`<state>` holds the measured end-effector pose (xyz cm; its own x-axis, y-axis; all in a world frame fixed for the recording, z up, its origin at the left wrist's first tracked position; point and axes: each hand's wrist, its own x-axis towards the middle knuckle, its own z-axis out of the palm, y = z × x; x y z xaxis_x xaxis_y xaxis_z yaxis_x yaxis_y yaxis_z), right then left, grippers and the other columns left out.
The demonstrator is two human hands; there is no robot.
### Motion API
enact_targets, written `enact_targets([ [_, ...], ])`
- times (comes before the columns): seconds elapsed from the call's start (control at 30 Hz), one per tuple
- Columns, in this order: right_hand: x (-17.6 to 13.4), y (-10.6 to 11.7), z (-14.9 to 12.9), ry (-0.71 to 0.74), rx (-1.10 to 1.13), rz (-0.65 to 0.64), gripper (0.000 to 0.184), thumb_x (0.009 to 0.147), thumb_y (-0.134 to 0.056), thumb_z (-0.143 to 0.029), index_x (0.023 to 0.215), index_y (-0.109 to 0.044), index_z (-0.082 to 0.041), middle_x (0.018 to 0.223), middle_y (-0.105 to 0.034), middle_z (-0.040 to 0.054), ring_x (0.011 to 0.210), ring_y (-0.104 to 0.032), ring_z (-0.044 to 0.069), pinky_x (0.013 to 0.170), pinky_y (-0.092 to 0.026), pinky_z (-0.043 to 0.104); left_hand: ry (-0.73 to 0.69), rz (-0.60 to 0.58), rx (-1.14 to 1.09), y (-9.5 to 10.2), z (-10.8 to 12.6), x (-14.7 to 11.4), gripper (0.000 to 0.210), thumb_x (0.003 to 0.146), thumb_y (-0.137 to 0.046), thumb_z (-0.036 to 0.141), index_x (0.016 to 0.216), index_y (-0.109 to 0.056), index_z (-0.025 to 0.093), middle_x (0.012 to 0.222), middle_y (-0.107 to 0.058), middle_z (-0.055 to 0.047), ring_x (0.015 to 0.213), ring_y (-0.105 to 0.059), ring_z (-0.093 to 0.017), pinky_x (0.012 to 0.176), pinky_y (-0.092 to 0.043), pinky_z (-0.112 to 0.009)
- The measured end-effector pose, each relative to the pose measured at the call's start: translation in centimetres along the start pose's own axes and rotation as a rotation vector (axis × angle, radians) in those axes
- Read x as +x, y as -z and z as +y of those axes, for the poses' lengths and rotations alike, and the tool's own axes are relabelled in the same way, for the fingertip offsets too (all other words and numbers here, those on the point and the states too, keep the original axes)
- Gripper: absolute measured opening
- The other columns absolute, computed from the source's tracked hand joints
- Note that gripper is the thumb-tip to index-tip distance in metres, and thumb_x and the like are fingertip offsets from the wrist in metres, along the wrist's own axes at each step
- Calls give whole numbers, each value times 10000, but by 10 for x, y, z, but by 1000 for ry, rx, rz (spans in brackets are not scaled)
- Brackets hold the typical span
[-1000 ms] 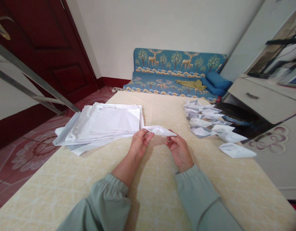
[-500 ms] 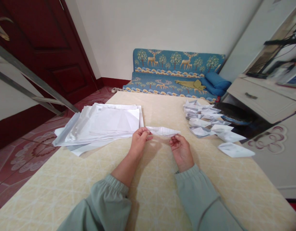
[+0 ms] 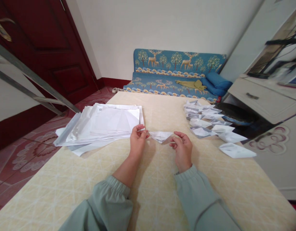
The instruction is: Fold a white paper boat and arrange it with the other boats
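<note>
A small white folded paper boat point(image 3: 160, 136) is stretched between my hands, just above the table, its lower edge forming a point toward me. My left hand point(image 3: 138, 141) has its fingertips closed at the boat's left tip, with the index finger raised a little. At the opposite tip, my right hand point(image 3: 183, 149) curls its fingers and thumb around the paper's end. Off to the right lie several finished-looking paper boats point(image 3: 199, 123) in rows, with one boat point(image 3: 237, 150) apart near the table's right edge.
A stack of white paper sheets point(image 3: 114, 120) lies left of my hands on the patterned cream table point(image 3: 157, 186). Beyond the table stands a blue sofa point(image 3: 157, 78) with a deer print. A cabinet point(image 3: 270, 99) is at the right, a metal frame point(image 3: 34, 78) at the left.
The paper boat has turned between my hands, from a thin narrow side to a wider, pointed-down face. My right hand has rotated, its back now showing more, and has come slightly closer.
</note>
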<state>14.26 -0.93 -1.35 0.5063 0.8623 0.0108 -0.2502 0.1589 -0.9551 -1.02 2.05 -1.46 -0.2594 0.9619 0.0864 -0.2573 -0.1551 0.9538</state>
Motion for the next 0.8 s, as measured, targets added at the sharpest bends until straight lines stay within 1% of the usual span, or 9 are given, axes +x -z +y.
enact_targets([
  [0.2, 1, 2, -1, 70, -65, 69, 191, 643, -619, -221, 828, -612, -171, 580, -578, -24, 567, -548, 120, 473, -423, 199, -9, 1, 31, 0, -1, 0, 257, 712, -602, 210, 960, -540, 183, 855, -577, -33, 787, -580, -132, 659, -521, -257],
  [0.3, 0, 3, -1, 143, -174, 45, 185, 703, -608, -285, 850, -634, -175, 594, -569, -17, 562, -538, 123, 469, -418, 206, -6, -9, 64, 1, -1, 0, 253, 717, -601, 235, 959, -557, 174, 812, -583, -31, 769, -577, -137, 649, -515, -256],
  [0.4, -1, 3, 1, 235, -300, -8, 223, 748, -591, -343, 878, -668, -180, 792, -610, 31, 592, -533, 121, 471, -419, 222, -5, -20, 101, 1, -1, -1, 283, 718, -608, 265, 982, -578, 166, 781, -582, -31, 749, -567, -144, 629, -511, -252],
  [0.47, -1, 3, 3, 296, -368, -57, 212, 755, -595, -349, 844, -694, -184, 932, -604, 61, 682, -557, 139, 526, -447, 241, -33, -46, 140, 1, -1, -1, 303, 737, -600, 294, 1016, -596, 176, 833, -595, -45, 774, -565, -154, 624, -507, -249],
  [0.53, 0, 3, 4, 346, -417, -105, 187, 755, -604, -329, 809, -714, -189, 958, -600, 71, 790, -572, 166, 613, -471, 259, -117, -115, 237, 2, -2, -1, 285, 758, -591, 315, 1013, -631, 194, 935, -607, -63, 824, -566, -165, 636, -498, -245],
  [0.6, 1, 4, 5, 354, -420, -125, 178, 762, -596, -312, 803, -721, -192, 940, -610, 73, 832, -573, 179, 643, -476, 264, -228, -224, 373, 2, -3, -2, 240, 758, -608, 325, 957, -671, 206, 998, -610, -73, 865, -568, -177, 638, -484, -238],
  [0.67, 2, 5, 4, 332, -378, -102, 188, 774, -576, -312, 798, -716, -188, 933, -623, 76, 798, -579, 178, 596, -477, 259, -304, -340, 500, 2, -4, -3, 236, 717, -666, 339, 916, -695, 216, 1010, -611, -78, 875, -577, -188, 631, -475, -239],
  [0.7, 2, 6, 3, 319, -352, -76, 194, 777, -568, -316, 793, -710, -185, 929, -628, 78, 766, -581, 174, 562, -473, 254, -326, -390, 551, 2, -4, -4, 269, 686, -699, 355, 922, -698, 224, 1019, -609, -80, 883, -581, -196, 638, -477, -246],
  [0.8, 3, 7, 1, 306, -298, -3, 195, 773, -563, -319, 785, -696, -177, 916, -631, 75, 659, -576, 151, 509, -476, 255, -388, -483, 679, 1, -2, -7, 430, 599, -768, 398, 997, -689, 256, 1095, -587, -87, 978, -570, -236, 753, -486, -302],
])
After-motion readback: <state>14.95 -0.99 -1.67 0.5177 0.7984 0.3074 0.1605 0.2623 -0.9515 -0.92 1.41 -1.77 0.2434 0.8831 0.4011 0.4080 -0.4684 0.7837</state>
